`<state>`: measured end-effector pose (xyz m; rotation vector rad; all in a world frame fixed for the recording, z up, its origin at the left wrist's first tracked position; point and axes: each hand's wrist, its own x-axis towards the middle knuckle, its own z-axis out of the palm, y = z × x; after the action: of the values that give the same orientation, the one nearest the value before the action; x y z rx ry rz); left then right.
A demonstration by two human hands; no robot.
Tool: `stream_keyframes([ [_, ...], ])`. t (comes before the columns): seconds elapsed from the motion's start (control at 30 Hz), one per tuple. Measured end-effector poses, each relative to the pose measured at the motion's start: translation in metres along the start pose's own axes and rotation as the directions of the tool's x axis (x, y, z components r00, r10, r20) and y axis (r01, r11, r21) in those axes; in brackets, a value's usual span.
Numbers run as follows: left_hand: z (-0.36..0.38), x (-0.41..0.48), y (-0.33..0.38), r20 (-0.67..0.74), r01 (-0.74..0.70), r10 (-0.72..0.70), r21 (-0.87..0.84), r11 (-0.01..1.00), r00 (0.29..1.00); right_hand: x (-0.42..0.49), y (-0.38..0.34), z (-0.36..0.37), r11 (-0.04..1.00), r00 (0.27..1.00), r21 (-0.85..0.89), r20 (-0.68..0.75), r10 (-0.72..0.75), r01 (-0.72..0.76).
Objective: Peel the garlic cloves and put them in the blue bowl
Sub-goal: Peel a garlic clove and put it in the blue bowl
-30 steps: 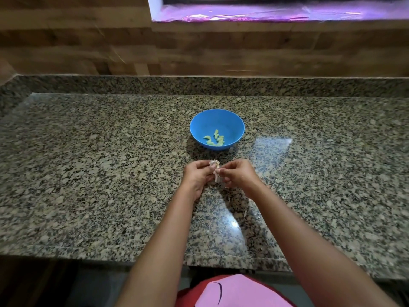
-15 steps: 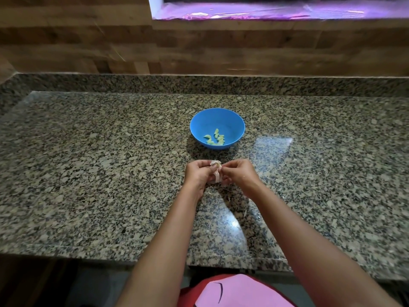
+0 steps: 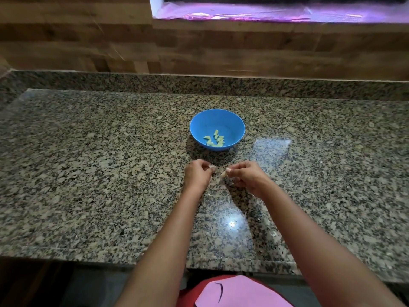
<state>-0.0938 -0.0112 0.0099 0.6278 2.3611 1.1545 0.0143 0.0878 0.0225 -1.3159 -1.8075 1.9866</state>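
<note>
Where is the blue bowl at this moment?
In the head view, the blue bowl sits mid-counter on the granite countertop, just beyond the left hand and right hand, with peeled cloves inside.

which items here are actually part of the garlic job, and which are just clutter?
In the job:
- blue bowl, peeled cloves inside
- left hand pinching a bit of skin
- right hand pinching a clove

Lying about:
- skin scraps on the counter near the hands
- purple foil on the sill
</note>
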Motion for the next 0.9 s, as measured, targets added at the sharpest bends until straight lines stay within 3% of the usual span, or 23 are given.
stream_keyframes([
  [0.07, -0.001, 0.001, 0.002, 0.000, -0.028, 0.028, 0.048, 0.998, 1.000, -0.002, -0.002, 0.000, 0.999, 1.000, 0.047, -0.014, -0.001, 0.001],
  [0.3, -0.005, 0.004, -0.005, 0.021, 0.023, -0.022, -0.048, 0.999, 1.000, -0.012, -0.007, 0.001, 0.992, 0.999, 0.120, -0.027, 0.030, -0.027],
  [0.5, -0.009, -0.005, 0.002, 0.016, -0.118, 0.118, 0.011, 0.993, 0.993, -0.016, -0.008, 0.001, 0.976, 0.998, 0.215, -0.055, 0.041, -0.028],
  [0.63, 0.001, -0.019, 0.012, 0.049, -0.151, 0.160, -0.147, 0.978, 0.986, -0.021, -0.006, -0.009, 0.972, 0.999, 0.233, -0.025, 0.026, -0.019],
  [0.73, 0.012, -0.031, 0.021, 0.104, -0.089, 0.126, -0.303, 0.949, 0.987, -0.028, -0.008, -0.022, 0.965, 1.000, 0.260, 0.018, 0.012, -0.017],
  [0.9, 0.033, -0.052, 0.038, 0.079, -0.049, 0.094, -0.446, 0.894, 0.992, -0.045, -0.009, -0.051, 0.965, 0.995, 0.259, 0.102, -0.002, -0.025],
])
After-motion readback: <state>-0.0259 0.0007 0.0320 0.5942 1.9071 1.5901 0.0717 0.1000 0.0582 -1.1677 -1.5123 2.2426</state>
